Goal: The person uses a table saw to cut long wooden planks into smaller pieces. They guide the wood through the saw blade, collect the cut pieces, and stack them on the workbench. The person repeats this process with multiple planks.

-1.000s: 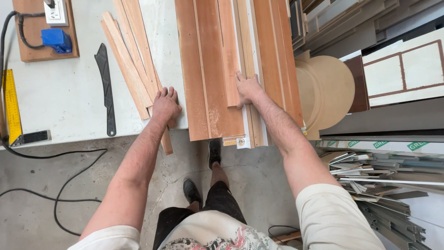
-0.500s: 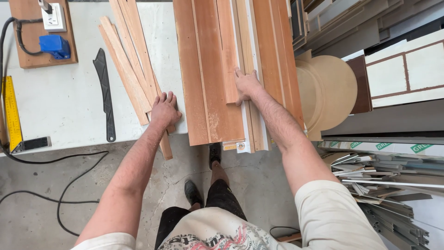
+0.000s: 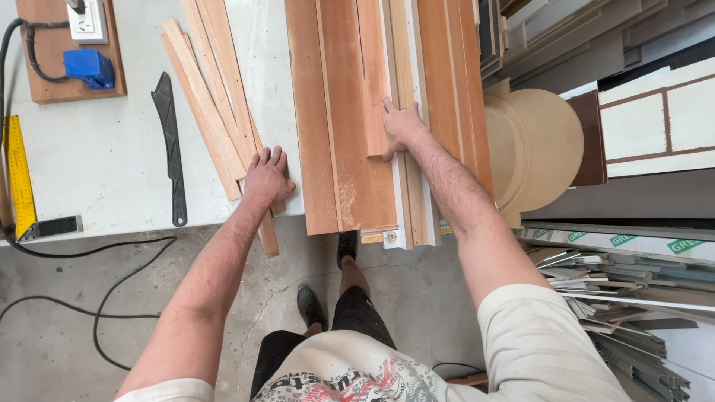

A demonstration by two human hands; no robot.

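My left hand [image 3: 266, 177] lies flat, fingers together, on the near ends of several thin pale wood strips [image 3: 212, 97] fanned out on the white workbench [image 3: 112, 171]. One strip juts past the bench edge. My right hand [image 3: 402, 126] rests palm down on a stack of wide reddish-brown boards [image 3: 339, 134]. Its fingers sit on a shorter board's end, beside a white-edged strip [image 3: 410, 201]. Neither hand grips anything.
A black hand-saw-shaped tool [image 3: 170, 141] lies left of the strips. A yellow square ruler [image 3: 18, 179], a wooden block with a socket and blue plug [image 3: 82, 63] and black cables [image 3: 97, 298] are at the left. Round discs [image 3: 540, 145] and stacked panels stand at the right.
Both hands stay on the wood; the left hand has shifted slightly along the thin strips. The boards look unmoved.
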